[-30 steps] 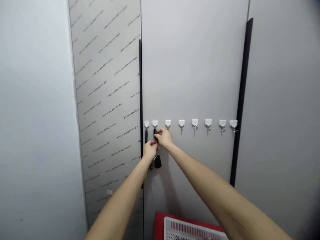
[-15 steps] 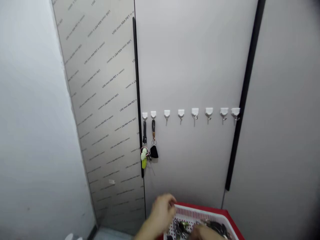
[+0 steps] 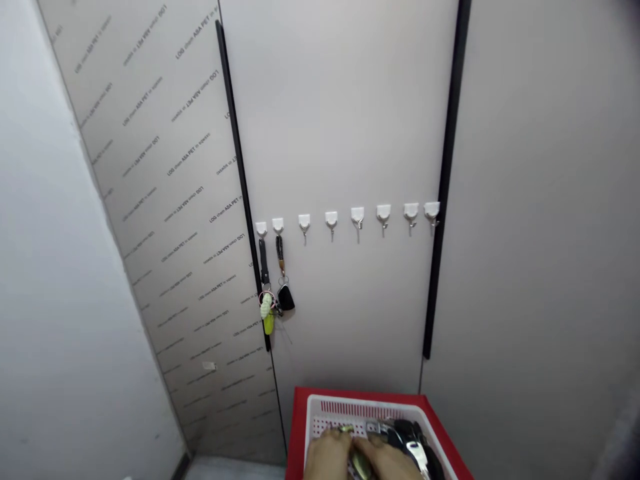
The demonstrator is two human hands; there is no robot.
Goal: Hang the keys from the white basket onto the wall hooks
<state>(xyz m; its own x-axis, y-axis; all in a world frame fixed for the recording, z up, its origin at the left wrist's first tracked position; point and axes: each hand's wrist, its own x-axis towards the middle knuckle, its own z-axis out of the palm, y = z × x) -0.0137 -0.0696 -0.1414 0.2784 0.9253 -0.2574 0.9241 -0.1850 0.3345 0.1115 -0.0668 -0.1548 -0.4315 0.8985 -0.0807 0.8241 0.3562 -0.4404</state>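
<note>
Both hands are inside a white plastic basket [image 3: 370, 404] at the bottom of the view. My left hand [image 3: 327, 455] is closed, fingers curled down, in the basket's left half. Close beside it, my right hand [image 3: 389, 460] is closed too, its fingertips nearly meeting the left ones. A dull brass-coloured piece [image 3: 361, 465] shows between the hands; their fingers hide what they grip. Dark key fobs and keys [image 3: 417, 450] lie heaped on the basket's right side.
The basket rests on a red surface [image 3: 299, 427] against a grey cabinet door [image 3: 345, 320]. A row of white hooks [image 3: 331, 219] crosses the door. Two leftmost hooks carry a keyring with green charms [image 3: 267, 310] and a black fob on a braided strap [image 3: 285, 298]. Black handles [image 3: 440, 233] flank the door.
My left hand has moved from the basket's left rim down into it, beside my right hand. The camera view has shifted, so hooks and door appear further left.
</note>
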